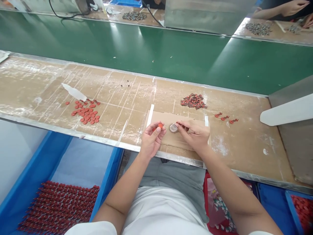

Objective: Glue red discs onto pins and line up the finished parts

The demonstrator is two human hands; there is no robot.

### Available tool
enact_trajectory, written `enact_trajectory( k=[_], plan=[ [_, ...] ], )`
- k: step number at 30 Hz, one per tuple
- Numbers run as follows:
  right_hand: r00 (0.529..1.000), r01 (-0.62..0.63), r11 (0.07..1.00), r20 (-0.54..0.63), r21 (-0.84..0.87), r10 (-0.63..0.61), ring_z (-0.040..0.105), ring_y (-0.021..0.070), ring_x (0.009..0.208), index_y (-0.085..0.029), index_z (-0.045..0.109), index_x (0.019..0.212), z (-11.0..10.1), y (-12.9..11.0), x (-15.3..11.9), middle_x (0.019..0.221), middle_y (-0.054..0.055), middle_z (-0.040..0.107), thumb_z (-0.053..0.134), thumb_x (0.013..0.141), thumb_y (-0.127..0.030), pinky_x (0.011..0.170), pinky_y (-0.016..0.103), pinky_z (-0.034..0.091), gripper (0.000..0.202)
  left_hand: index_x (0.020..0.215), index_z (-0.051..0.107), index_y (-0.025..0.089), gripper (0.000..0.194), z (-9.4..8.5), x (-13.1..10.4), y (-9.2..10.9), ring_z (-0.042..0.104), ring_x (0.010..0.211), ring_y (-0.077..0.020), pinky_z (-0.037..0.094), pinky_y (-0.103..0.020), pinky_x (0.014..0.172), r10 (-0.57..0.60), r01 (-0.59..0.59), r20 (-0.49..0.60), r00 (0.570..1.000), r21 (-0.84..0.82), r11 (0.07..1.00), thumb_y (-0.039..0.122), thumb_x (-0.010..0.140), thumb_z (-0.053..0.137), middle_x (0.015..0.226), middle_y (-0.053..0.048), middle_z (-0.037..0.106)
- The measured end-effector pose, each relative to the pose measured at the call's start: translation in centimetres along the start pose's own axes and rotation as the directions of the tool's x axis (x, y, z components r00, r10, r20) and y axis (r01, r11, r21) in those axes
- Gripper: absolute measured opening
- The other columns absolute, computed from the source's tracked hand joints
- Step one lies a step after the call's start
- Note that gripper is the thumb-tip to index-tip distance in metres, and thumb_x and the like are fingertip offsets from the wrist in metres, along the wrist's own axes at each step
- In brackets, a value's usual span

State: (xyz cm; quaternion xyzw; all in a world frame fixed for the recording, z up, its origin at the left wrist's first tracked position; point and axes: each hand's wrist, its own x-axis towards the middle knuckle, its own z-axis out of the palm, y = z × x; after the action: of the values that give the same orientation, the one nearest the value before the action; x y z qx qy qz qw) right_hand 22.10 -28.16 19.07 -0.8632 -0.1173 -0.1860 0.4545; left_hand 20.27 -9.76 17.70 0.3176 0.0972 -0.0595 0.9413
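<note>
My left hand (151,140) is closed, with a small red disc (160,125) pinched at its fingertips. Close beside it, my right hand (197,133) has its fingers pressed together on a small red-and-dark part (179,124), mostly hidden by the fingers. Those fingertips are at the edge of a small round dish (173,128) with pale contents, on a cardboard sheet (168,118). Beyond the right hand lies a heap of small red-and-black parts (194,101). Further right are three red discs with stems (225,118). Loose red discs (86,114) are spread at the left.
A green belt (137,49) runs behind the bench (117,111). At lower left, a blue bin (107,176) holds rows of red parts (61,202). A white bar (286,109) juts in from the right. Across the belt, another person's hand (293,7) shows near grey parts (258,28).
</note>
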Motion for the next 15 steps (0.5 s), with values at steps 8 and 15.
enact_trajectory(
  k=[8,15],
  plan=[
    [1.0,0.026,1.0,0.005,-0.001,-0.026,0.072,0.0251,0.086,-0.03,0.078,0.094,0.7,1.2,-0.3,0.097,0.006,0.076,0.07,0.087,-0.037,0.082,0.043,0.06,0.013,0.096,0.075,0.017,0.031,0.0,0.1,0.0,0.069,0.081,-0.0085,0.058,-0.021,0.083,-0.01,0.011,0.01,1.0,-0.033,0.999,0.021,0.068,0.088,0.099,-0.003,0.072],
    [0.994,0.107,0.994,0.001,-0.038,-0.107,0.071,0.0233,0.085,-0.03,0.077,0.097,0.9,1.4,-0.2,0.096,0.006,0.076,0.069,0.088,-0.033,0.081,0.041,0.059,0.013,0.095,0.076,0.018,0.028,0.1,0.0,0.3,0.069,0.08,-0.0074,0.057,-0.018,0.08,-0.014,0.015,0.028,1.0,-0.051,0.999,0.021,0.069,0.087,0.096,-0.003,0.072]
  ],
)
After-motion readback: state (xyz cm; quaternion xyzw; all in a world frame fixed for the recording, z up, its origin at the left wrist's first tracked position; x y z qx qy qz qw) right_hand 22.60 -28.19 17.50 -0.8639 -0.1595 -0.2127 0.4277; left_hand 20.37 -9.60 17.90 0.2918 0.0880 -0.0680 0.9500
